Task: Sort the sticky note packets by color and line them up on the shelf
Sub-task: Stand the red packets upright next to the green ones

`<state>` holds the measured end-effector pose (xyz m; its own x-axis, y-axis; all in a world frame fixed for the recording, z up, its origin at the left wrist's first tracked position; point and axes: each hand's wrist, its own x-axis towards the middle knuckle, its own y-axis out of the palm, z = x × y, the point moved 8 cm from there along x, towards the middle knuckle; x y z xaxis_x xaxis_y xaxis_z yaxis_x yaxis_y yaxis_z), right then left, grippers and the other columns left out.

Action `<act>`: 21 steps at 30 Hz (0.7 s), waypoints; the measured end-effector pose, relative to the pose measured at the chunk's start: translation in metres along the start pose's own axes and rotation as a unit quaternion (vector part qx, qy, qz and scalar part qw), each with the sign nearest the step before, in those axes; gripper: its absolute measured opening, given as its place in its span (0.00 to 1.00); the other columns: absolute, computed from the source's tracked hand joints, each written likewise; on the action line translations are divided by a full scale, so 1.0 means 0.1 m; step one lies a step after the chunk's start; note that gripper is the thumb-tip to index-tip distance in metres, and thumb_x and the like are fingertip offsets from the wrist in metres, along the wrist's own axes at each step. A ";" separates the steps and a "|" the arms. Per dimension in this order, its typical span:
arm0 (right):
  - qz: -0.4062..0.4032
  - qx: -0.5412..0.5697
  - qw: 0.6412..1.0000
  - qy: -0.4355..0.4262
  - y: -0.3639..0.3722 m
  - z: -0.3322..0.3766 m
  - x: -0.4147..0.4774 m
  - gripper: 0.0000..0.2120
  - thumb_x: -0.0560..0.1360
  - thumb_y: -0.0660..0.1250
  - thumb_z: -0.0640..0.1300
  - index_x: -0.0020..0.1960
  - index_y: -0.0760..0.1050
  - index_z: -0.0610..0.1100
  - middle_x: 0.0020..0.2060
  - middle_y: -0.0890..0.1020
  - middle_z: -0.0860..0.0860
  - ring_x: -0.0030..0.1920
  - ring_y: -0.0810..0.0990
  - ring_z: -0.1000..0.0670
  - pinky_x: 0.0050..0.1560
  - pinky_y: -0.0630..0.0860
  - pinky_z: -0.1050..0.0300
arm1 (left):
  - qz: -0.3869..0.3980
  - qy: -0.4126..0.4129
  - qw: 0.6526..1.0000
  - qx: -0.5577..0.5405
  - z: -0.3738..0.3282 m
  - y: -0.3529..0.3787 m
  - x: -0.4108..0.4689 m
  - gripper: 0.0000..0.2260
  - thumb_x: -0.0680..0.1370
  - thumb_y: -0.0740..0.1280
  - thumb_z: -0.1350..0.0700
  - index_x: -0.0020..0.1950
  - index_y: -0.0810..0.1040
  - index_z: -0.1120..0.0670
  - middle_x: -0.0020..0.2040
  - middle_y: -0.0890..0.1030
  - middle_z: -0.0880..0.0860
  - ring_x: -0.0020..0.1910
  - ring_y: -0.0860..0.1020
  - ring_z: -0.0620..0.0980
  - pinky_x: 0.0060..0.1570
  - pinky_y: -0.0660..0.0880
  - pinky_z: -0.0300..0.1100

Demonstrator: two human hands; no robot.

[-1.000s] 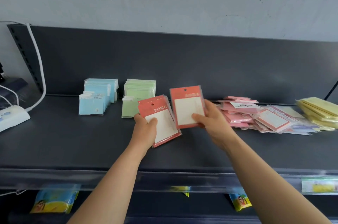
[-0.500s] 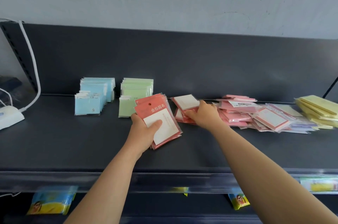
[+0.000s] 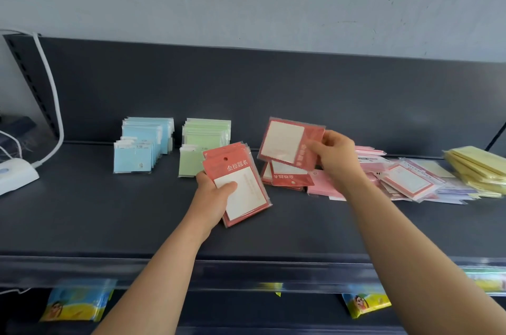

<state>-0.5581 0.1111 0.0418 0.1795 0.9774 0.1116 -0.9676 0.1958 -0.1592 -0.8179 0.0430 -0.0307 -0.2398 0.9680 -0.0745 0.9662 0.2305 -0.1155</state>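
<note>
Your left hand curls round a stack of red packets, at least three by their top edges, thumb across the front, low over the shelf; your right hand pinches a single red packet by its end, above at least two loose red packets lying flat; the stack hides the front corner of the one green row, beside one blue row; rightward lie a pink heap and a yellow pile; a white cable hangs far left.

The red packets sit in glossy clear plastic sleeves; the dark shelf looks matt, probably metal.
</note>
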 end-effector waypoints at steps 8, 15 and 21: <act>0.155 -0.053 0.987 -0.011 0.23 0.10 -0.24 0.06 0.72 0.73 0.35 0.47 0.80 0.42 0.40 0.86 0.46 0.40 0.85 0.47 0.49 0.82 0.45 | 0.020 0.049 0.998 0.026 -0.20 -0.01 -0.03 0.10 0.83 0.57 0.53 0.64 0.63 0.47 0.56 0.76 0.43 0.56 0.75 0.43 0.49 0.72 0.39; 0.176 -0.070 0.978 -0.088 0.76 0.17 -0.32 0.08 0.69 0.76 0.36 0.46 0.82 0.46 0.40 0.84 0.48 0.39 0.81 0.52 0.48 0.81 0.54 | 0.057 0.104 0.989 0.085 -0.34 0.20 -0.14 0.28 0.77 0.67 0.43 0.72 0.60 0.48 0.59 0.75 0.43 0.55 0.75 0.40 0.47 0.71 0.35; 0.060 -0.295 0.949 -0.096 0.37 -0.02 -0.08 0.06 0.77 0.66 0.46 0.43 0.70 0.49 0.36 0.70 0.58 0.43 0.71 0.48 0.38 0.67 0.65 | 0.018 0.092 0.994 0.061 -0.23 0.05 -0.08 0.24 0.78 0.68 0.52 0.70 0.61 0.52 0.57 0.75 0.40 0.54 0.75 0.39 0.47 0.71 0.35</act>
<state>-0.5946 0.1110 0.0334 -0.0166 0.9742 0.2251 -0.7011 0.1492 -0.6973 -0.8086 0.0387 -0.0083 -0.1725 0.9799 0.1002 0.9527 0.1919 -0.2357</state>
